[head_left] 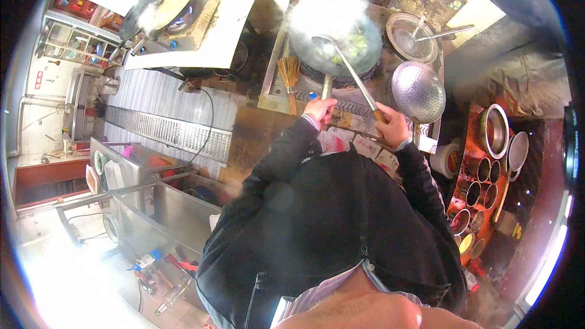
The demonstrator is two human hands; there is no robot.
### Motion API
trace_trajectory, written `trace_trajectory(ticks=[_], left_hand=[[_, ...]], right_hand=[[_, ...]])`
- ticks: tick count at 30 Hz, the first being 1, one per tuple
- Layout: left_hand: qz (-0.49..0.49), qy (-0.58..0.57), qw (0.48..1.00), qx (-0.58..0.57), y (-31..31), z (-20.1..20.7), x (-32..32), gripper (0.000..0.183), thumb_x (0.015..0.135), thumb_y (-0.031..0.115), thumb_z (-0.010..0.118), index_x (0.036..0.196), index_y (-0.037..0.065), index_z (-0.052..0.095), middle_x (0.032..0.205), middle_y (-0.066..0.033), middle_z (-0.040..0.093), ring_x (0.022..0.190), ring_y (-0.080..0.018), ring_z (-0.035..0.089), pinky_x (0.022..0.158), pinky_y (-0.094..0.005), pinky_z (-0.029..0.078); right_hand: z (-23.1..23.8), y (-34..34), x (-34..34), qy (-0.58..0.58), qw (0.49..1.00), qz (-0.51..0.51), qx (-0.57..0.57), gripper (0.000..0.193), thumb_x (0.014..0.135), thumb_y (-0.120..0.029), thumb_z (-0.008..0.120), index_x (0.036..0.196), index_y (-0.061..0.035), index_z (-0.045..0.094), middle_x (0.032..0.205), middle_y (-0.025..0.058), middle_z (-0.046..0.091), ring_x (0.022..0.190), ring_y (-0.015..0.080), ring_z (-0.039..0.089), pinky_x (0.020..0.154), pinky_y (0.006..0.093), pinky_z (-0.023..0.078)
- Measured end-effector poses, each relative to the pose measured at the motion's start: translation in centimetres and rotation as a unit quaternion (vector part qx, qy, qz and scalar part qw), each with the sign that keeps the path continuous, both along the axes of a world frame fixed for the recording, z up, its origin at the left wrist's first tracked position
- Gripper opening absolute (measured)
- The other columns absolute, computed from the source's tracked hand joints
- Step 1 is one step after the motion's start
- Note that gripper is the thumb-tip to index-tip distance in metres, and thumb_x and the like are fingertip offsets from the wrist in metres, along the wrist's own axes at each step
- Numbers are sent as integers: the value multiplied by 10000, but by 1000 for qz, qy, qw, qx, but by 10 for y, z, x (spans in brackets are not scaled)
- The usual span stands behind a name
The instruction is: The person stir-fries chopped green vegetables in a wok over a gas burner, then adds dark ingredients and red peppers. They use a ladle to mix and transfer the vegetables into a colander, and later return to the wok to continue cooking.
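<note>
A steaming wok [365,39] sits on the stove in front of me, with green vegetables [353,47] in it. My left hand [320,111] is closed around the wok's handle [327,87]. In my right hand [393,127] is the wooden grip of a long-handled ladle [358,79], its bowl over the wok. Thick steam hides the wok's far side. A bamboo wok brush [288,76] lies left of the wok. To its right rests a perforated metal strainer [418,92], close beyond my right hand.
Behind the strainer stands a metal bowl [399,36] with utensils in it. Several seasoning containers [473,194] fill an orange-red rack at right. Another wok [173,7] steams over a flame at far left. Steel counters [177,216] stand at lower left, beside a floor drain grate [177,134].
</note>
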State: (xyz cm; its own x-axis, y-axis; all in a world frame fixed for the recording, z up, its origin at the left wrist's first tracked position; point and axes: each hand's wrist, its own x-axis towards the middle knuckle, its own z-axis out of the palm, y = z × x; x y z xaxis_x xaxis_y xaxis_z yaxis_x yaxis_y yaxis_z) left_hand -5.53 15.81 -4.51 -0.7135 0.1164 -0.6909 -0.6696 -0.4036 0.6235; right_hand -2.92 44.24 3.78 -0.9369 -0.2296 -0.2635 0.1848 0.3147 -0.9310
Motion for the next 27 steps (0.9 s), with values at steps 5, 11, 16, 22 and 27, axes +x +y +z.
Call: trace_trajectory(ticks=[5, 11, 16, 22, 27], left_hand=[[11, -2, 1000, -12, -1, 1, -1, 149, 862, 146, 694, 887, 100, 554, 650, -1, 501, 416, -119, 371, 386, -302, 267], [4, 11, 1000, 14, -10, 7, 3, 197, 862, 152, 697, 788, 86, 527, 599, -19, 490, 435, -142, 426, 382, -321, 294], [30, 5, 998, 51, -2, 17, 4, 190, 865, 148, 695, 785, 91, 533, 609, -15, 508, 436, -140, 429, 382, -324, 301], [32, -42, 999, 8, 5, 26, 7, 157, 877, 141, 692, 866, 103, 540, 632, -5, 501, 428, -132, 406, 367, -307, 278], [20, 16, 999, 48, -2, 15, 3, 168, 881, 159, 696, 881, 102, 538, 639, -4, 506, 430, -124, 409, 370, -308, 293]], right_hand=[[-50, -35, -52, 98, 994, -41, 13, 565, 787, 43, 644, 1344, 29, 555, 753, 40, 601, 535, 88, 508, 480, 278, 423], [-49, -11, -67, 135, 979, -123, 92, 553, 756, -70, 655, 1299, 14, 589, 876, 151, 685, 757, 163, 640, 700, 320, 517], [-11, 5, -51, -26, 996, -62, 55, 569, 747, -62, 638, 1304, 38, 577, 896, 170, 697, 787, 193, 661, 748, 311, 523], [8, 12, -29, 192, 962, 8, 193, 569, 751, -58, 628, 1311, 28, 579, 1066, 187, 708, 871, 184, 666, 823, 309, 519], [4, 20, -22, 82, 981, 29, 171, 558, 768, -64, 625, 1319, 10, 579, 1137, 173, 704, 1041, 222, 670, 909, 328, 499]])
